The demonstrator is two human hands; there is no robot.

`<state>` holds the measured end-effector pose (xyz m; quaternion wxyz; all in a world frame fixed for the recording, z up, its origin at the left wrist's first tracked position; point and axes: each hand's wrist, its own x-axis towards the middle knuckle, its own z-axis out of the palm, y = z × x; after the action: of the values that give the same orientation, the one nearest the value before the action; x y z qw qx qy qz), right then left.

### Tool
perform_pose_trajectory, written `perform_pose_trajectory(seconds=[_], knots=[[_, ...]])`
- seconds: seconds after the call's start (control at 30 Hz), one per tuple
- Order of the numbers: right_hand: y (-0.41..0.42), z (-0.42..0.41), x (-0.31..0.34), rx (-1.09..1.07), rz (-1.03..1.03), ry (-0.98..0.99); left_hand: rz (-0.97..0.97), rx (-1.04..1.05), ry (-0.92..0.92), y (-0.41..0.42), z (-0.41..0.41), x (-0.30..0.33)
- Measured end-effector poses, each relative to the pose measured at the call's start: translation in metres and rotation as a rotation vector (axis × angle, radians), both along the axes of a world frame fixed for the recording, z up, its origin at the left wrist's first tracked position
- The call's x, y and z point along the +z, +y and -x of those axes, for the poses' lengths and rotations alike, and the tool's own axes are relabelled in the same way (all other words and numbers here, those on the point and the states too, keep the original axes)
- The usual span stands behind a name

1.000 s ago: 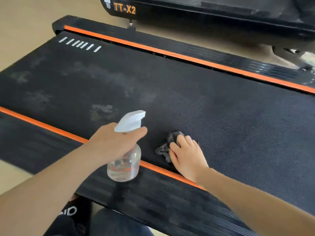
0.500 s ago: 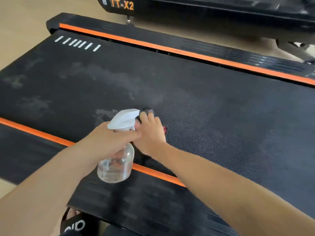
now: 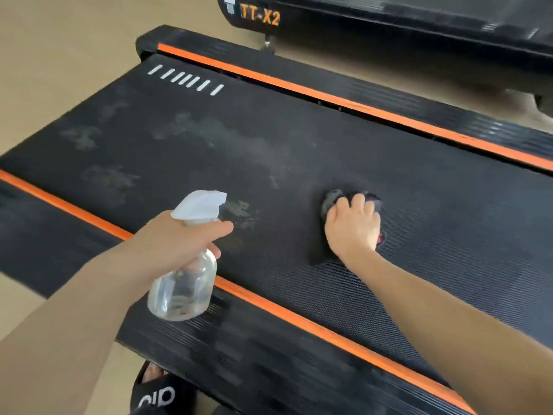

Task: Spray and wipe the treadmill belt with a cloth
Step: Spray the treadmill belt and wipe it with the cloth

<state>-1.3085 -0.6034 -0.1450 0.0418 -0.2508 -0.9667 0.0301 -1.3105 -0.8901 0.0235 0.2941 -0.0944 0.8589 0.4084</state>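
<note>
Treadmill belt [image 3: 299, 139], black and finely textured, is lying under the right hand [image 3: 353, 226], whose fingers are curling over a bunched dark cloth [image 3: 332, 199] and pressing it onto the belt near its middle. Pale dusty smudges are showing to the left and open belt is stretching away to the right. The left hand [image 3: 176, 244] is gripping the neck of a clear spray bottle [image 3: 182, 289] above the near side rail [image 3: 269, 354], which is edged in orange. A matching far side rail [image 3: 389, 94] is bordering the opposite edge.

right hand [image 3: 351, 227] slid cloth [image 3: 332, 199] rightward across belt [image 3: 434, 187] (away from spray bottle [image 3: 182, 290])
</note>
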Motion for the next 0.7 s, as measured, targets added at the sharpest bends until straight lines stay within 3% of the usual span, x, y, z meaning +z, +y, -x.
perform_pose_trajectory(seconds=[0.13, 0.23, 0.37, 0.47, 0.7], knots=[[-0.104, -0.03, -0.008, 0.538, 0.009, 0.051, 0.125, 0.073, 0.021, -0.008, 0.004, -0.008], [-0.079, -0.043, -0.005, 0.741, -0.024, 0.083, 0.134, 0.143, 0.042, -0.013, 0.007, -0.013], [-0.019, -0.065, -0.006, 0.561, -0.042, 0.115, 0.14, 0.154, 0.075, -0.013, 0.006, -0.014], [-0.019, -0.066, -0.009, 0.43, -0.046, 0.112, 0.113, 0.184, 0.068, -0.013, 0.002, -0.011], [-0.027, -0.063, -0.009, 0.391, -0.065, 0.079, 0.066, 0.239, 0.057, -0.019, -0.002, -0.006]])
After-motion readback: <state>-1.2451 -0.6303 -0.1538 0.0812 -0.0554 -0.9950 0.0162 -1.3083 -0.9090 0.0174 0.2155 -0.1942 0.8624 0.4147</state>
